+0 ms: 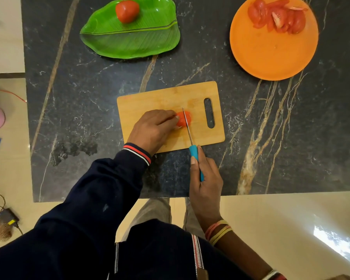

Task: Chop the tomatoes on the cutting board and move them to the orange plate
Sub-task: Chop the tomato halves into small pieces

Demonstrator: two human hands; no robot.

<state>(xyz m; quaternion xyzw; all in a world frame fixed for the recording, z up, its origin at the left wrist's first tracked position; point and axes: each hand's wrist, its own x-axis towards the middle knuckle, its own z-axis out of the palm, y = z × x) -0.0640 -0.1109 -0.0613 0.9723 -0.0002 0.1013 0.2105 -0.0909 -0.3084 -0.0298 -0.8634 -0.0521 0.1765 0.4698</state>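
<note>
Tomato at cutting board centre, left hand curled round it; right hand grasps knife at board's near edge, blade on tomato; sliced pieces on orange plate beyond board, right.

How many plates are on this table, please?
2. A green leaf-shaped plate lies far left and holds a whole tomato. An orange plate lies far right and holds tomato slices. No plate seems hidden.

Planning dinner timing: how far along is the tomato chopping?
Done: slices on the orange plate. In hand: left hand steadies a tomato on the board; right hand cuts it with the knife. Left: plating it, then the whole tomato on the green plate.
</note>
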